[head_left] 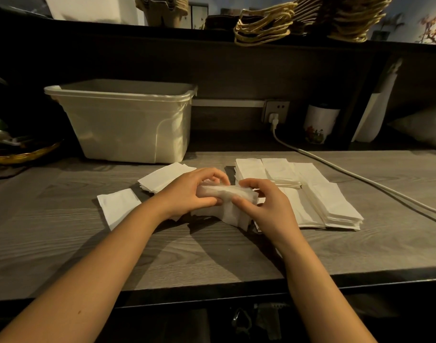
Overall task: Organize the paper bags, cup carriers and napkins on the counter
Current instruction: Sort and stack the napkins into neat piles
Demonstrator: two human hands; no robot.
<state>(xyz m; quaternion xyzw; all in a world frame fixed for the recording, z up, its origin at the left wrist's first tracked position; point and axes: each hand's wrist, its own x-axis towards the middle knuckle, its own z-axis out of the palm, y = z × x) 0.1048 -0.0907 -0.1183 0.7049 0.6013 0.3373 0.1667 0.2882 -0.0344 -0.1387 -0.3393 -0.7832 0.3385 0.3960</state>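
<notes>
Two grips pinch napkin bundle (225, 192): left hand (187, 194), right hand (269, 209) | underside hidden | shelf bags (264, 28) cropped, probably paper.

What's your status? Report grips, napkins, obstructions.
One napkin bundle pinched by left grip, right grip. To its right stacked napkins, to its left loose napkins. Beyond the stacks a power cable, not blocking.

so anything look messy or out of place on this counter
Yes. A single napkin lies skewed at the left, apart from the neat stacks on the right; a small pile behind it sits angled. The bundle gripped by the left hand and right hand looks rumpled.
</notes>
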